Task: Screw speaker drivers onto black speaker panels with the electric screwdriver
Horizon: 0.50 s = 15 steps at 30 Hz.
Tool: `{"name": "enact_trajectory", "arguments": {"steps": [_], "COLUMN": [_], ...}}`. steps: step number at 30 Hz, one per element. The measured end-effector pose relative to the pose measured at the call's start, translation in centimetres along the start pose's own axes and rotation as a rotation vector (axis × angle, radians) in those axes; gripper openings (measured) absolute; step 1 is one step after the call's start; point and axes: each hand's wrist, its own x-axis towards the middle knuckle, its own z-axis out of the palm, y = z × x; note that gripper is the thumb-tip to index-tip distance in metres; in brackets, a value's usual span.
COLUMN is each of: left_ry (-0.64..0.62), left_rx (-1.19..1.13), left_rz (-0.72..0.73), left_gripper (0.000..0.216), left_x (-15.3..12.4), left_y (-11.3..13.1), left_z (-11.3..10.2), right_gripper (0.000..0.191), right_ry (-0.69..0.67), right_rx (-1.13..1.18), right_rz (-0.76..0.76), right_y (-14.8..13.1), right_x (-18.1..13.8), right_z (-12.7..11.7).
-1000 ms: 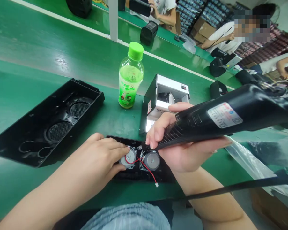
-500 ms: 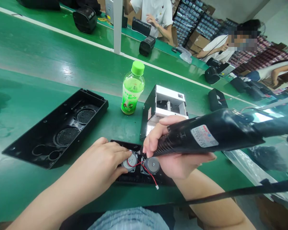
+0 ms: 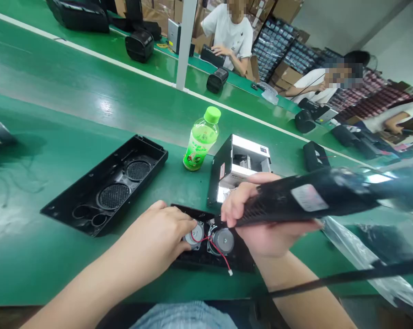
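Note:
On the table in front of me lies a black speaker panel (image 3: 206, 264) carrying two round speaker drivers. The fingers and thumb of my left hand (image 3: 167, 240) close around the left speaker driver (image 3: 195, 236), partly covering it. My right hand (image 3: 261, 233) is wrapped round a black electric screwdriver (image 3: 292, 198), tilted with its nose by the upper edge of the right speaker driver (image 3: 224, 241); my fingers hide part of the tip, so contact is hard to tell. A red wire (image 3: 222, 256) with a white plug runs over the drivers.
Left of the panel lies an open black speaker housing (image 3: 99, 178) with two mesh grilles. A green-capped bottle (image 3: 201, 139) and a black-and-white box (image 3: 223, 169) stand behind. Clear plastic bags (image 3: 367, 256) lie right. Co-workers sit across the green line, beyond a white post (image 3: 186, 45).
The whole view has shifted, so table items appear farther right and a metal part shows at the left edge. Both hands keep their holds; the screwdriver stays near the right driver.

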Motion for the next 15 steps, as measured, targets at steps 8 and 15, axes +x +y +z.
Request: {"name": "enact_trajectory", "arguments": {"steps": [8, 15], "left_ry": [0.349, 0.399], "left_rx": [-0.041, -0.175], "left_rz": [0.086, 0.05], "left_gripper": [0.026, 0.009], "left_x": [-0.2, 0.5], "left_y": [1.2, 3.7], "left_z": [0.5, 1.7], "right_gripper": [0.06, 0.052], "right_ry": [0.28, 0.369], "right_rx": [-0.001, 0.011], "right_rz": [-0.029, -0.027], "right_y": [-5.2, -7.4], "right_x": [0.0, -0.7], "right_z": [0.7, 1.7]}}
